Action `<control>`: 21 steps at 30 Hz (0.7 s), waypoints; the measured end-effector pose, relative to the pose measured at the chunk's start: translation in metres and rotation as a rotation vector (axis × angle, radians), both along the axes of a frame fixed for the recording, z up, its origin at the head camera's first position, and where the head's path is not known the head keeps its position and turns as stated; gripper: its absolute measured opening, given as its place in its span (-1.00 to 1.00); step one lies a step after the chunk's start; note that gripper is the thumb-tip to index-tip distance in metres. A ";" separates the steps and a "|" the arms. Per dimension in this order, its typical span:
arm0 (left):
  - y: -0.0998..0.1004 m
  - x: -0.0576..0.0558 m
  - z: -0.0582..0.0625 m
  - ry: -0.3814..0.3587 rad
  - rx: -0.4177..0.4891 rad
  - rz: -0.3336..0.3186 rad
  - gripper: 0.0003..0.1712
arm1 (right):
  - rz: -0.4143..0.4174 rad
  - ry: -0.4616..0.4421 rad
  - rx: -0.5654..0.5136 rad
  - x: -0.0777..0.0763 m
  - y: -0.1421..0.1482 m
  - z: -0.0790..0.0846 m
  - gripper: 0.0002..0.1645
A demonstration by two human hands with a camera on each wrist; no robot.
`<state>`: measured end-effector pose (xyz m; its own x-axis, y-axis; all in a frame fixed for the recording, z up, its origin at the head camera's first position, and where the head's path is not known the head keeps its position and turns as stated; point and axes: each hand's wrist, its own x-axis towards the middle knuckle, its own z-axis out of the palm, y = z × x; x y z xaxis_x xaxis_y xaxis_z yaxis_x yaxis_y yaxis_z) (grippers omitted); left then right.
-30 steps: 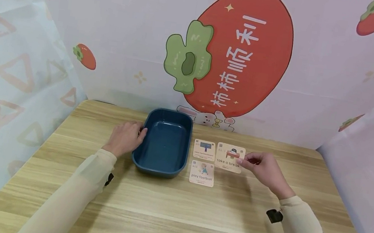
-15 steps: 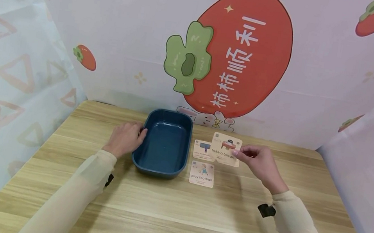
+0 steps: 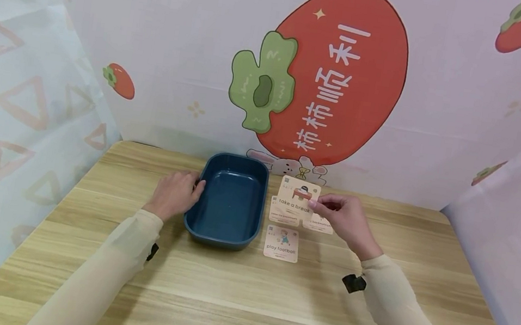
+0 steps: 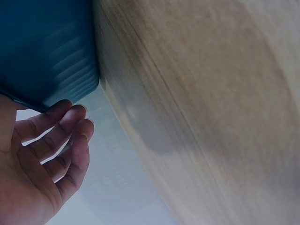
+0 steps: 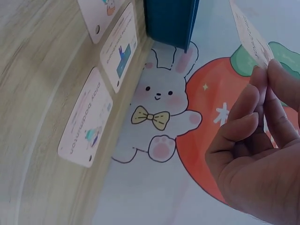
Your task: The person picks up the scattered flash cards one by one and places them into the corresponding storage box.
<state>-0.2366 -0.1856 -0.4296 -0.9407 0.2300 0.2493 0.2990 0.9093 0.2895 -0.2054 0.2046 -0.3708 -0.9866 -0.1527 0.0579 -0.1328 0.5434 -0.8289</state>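
Observation:
My right hand [image 3: 344,217] pinches the lower right edge of a "take a break" flashcard [image 3: 297,193] between thumb and fingers. That card is raised off the table in the right wrist view and partly covers two others in the head view. Beneath it lie a blackboard card [image 5: 121,51] and a "play badminton" card [image 5: 86,119]. A "play football" card [image 3: 281,244] lies in front of them. With thumb and curled fingers, my left hand [image 3: 176,192] grips the left rim of a dark blue rectangular bin [image 3: 222,242], its fingers against the outer wall in the left wrist view.
The wooden table [image 3: 222,300] runs back to a wall sheet [image 3: 172,118] printed with persimmons and a rabbit. Printed sheets also border the left and right sides. The bin stands close to the back wall, left of the cards.
My right hand has lifted the "take a break" card and carried it left toward the bin, uncovering the "play badminton" card. My left hand and the bin have stayed put.

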 end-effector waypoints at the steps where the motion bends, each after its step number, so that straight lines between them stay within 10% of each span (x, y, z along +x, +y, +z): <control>1: 0.000 0.000 0.000 0.000 0.001 0.000 -0.66 | 0.002 -0.004 0.001 -0.001 -0.002 0.000 -0.74; 21: 0.000 -0.001 -0.002 -0.004 0.000 0.007 -0.64 | 0.120 -0.055 -0.046 -0.015 -0.046 -0.014 -0.79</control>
